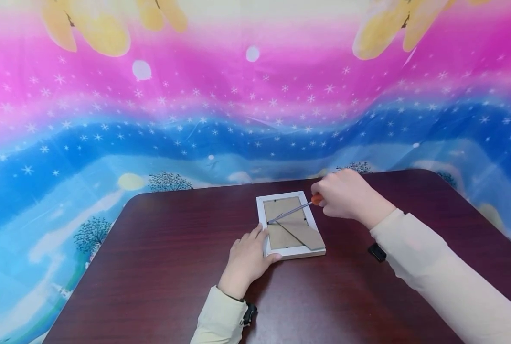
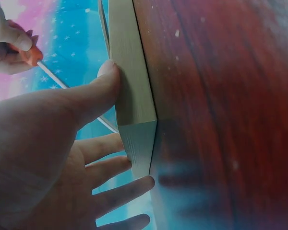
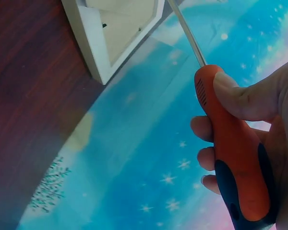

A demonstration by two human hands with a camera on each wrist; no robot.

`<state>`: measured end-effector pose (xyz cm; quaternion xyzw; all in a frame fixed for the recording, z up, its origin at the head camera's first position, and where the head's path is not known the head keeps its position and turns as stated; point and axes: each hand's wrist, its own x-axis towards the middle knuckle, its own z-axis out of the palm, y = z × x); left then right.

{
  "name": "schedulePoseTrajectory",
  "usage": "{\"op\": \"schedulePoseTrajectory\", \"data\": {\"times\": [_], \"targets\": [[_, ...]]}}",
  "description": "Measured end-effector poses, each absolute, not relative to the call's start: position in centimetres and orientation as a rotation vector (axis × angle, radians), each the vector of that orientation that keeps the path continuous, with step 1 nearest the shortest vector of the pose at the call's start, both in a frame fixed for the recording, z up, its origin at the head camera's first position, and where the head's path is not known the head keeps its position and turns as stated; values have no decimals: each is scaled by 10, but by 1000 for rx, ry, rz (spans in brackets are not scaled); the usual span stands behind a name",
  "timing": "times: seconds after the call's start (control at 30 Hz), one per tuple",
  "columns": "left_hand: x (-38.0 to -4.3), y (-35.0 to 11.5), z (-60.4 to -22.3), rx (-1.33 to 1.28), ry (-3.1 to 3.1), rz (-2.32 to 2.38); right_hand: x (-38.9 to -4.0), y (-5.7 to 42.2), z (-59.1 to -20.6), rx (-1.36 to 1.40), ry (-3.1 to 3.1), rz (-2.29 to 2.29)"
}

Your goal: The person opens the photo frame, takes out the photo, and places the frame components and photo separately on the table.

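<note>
A white picture frame (image 1: 298, 251) lies face down on the table, its brown backing board (image 1: 281, 207) showing, with small dark tabs at the edges. A stand flap (image 1: 303, 235) slants across the board's lower right. My left hand (image 1: 247, 258) steadies the near left corner, thumb against the near edge and straight, spread fingers along the left side. In my right hand (image 1: 345, 198) I grip a screwdriver by its orange and black handle (image 3: 237, 148). Its metal shaft (image 1: 292, 209) slants across the board, tip at a tab by the left inner edge.
The dark reddish wooden table (image 1: 165, 267) has rounded far corners. Behind it hangs a pink and blue cloth (image 1: 238, 105) with snowflakes and trees. A dark strap piece (image 1: 250, 314) sits on the left wrist, another dark piece (image 1: 377, 252) under the right sleeve.
</note>
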<state>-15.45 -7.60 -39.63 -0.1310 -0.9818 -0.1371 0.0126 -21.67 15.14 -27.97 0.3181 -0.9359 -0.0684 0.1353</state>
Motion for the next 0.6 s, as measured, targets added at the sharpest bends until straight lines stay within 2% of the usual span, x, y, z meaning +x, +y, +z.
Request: {"op": "schedulePoseTrajectory", "data": {"times": [0.6], "targets": [[-153,-77,-396,-450,-3020,-410,-210,105,-249,1075,-2525,-541]]}}
